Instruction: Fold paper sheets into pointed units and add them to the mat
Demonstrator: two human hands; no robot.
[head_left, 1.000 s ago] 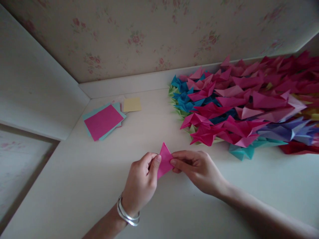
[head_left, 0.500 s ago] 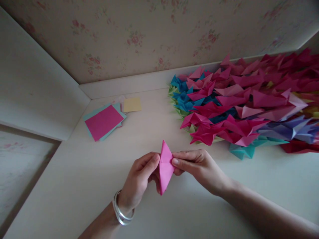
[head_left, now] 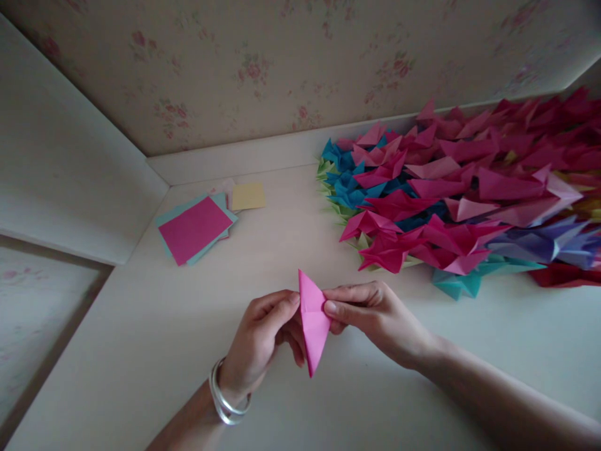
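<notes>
The left hand (head_left: 267, 335) and right hand (head_left: 370, 313) are pinching opposite sides of the folded pink paper (head_left: 313, 319). It is hovering over the white surface (head_left: 188, 351), nearer than the paper stack (head_left: 195, 230).

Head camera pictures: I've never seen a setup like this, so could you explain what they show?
There is no machine here, just a person's two bare hands, seen by one camera worn on the head, looking forward and down. The right hand pinches a folded pink paper at its right edge; the left hand is at the left edge, its grip partly hidden. On the white surface lie a stack of papers, magenta on top, a small yellow sheet and, to the right, many colorful folded paper pieces.
</notes>
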